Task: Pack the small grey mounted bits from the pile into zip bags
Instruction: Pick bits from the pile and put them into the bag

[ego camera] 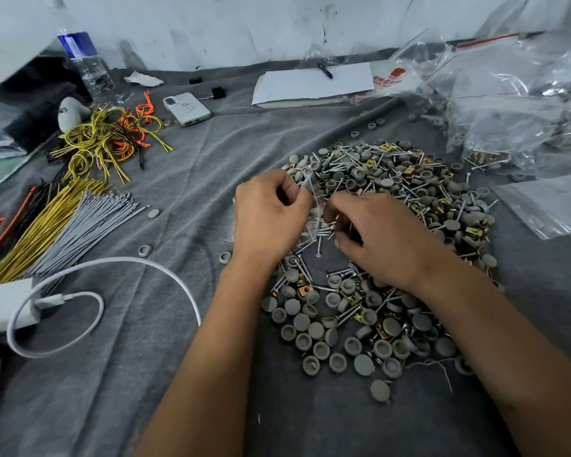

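Centre frame: left hand [269, 214], fingers curled, pinches a small clear zip bag [312, 206] at its mouth, apparently to keep it open for filling. Right hand [376, 235], fingers bent narrow around screws and small parts just beside the bag; exact contents cannot be told. Pile of grey caps, screws and brass clips [393, 245] spreads centre-right on the grey cloth [178, 357], within reach. Filled zip bags [508, 127] heaped upper right. Bundled wires [63, 222] lie left.
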`<state>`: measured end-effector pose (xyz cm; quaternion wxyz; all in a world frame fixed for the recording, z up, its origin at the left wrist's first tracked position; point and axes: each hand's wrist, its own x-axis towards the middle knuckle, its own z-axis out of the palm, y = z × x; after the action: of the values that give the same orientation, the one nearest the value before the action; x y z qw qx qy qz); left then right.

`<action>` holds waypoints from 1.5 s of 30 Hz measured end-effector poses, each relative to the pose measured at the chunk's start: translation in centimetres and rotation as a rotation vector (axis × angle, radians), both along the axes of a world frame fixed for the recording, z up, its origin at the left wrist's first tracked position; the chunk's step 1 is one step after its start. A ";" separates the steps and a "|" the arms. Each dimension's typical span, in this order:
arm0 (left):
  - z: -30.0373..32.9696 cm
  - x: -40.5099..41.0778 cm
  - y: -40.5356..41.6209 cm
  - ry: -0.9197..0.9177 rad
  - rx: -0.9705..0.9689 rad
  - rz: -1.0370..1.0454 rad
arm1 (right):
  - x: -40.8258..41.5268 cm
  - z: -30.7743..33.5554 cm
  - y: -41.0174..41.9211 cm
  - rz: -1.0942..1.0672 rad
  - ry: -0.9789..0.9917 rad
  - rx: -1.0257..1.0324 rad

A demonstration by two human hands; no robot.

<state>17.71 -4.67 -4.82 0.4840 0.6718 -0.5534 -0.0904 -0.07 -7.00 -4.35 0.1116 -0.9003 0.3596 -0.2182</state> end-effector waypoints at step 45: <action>1.0 0.1 -0.1 0.546 0.001 0.062 | 0.3 0.6 1.2 0.440 -0.005 0.443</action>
<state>17.84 -4.80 -3.82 0.6174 0.6395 -0.3814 -0.2538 0.26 -5.76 -3.72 0.3507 -0.9097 0.1947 -0.1075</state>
